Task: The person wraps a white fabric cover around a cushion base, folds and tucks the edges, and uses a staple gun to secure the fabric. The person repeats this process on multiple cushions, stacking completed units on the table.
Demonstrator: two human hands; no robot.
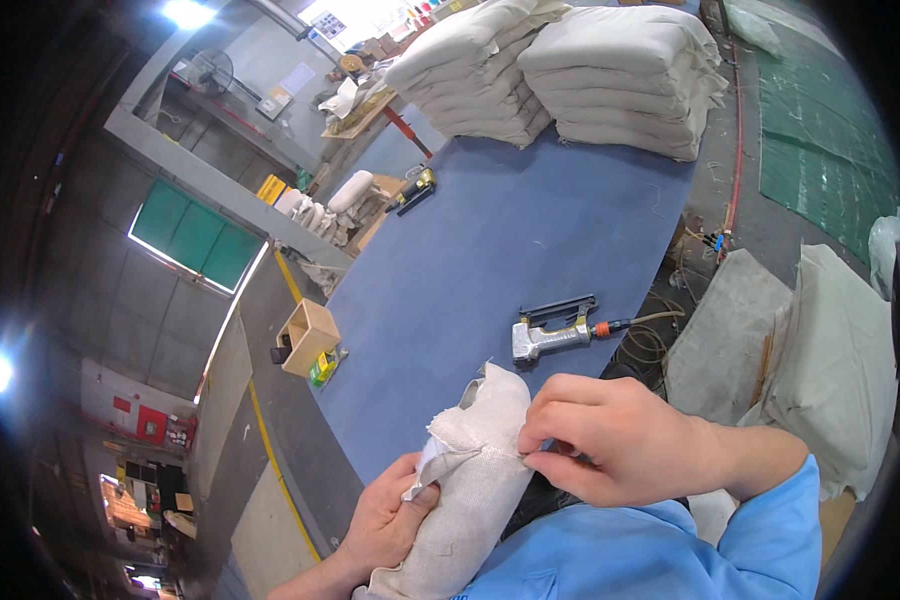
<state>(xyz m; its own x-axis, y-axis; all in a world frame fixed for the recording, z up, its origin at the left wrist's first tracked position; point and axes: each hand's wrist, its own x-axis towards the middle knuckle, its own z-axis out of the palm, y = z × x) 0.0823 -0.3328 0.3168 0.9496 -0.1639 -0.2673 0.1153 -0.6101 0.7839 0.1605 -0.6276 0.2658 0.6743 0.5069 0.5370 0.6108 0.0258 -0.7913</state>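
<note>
A roll covered in cream woven cloth (475, 500) lies slanted in front of my body, its loose, frayed-looking cloth end folded open at the top. My left hand (395, 515) wraps round its left side, the thumb pressing on the cloth. On the opposite side, my right hand (605, 440) pinches the cloth edge between thumb and fingers near the folded end. Whether the pinch also holds something small is hidden. Just beyond, a silver staple gun (552, 333) with an air hose lies on the blue table (470, 260), touched by neither hand.
Two stacks of cream cushions (620, 70) stand at the table's far end. A second staple gun (416, 190) lies by the far left edge. A wooden box (308, 337) sits at the left edge. Coiled hose (645, 345) hangs at the right, near cloth-covered pieces (835, 350).
</note>
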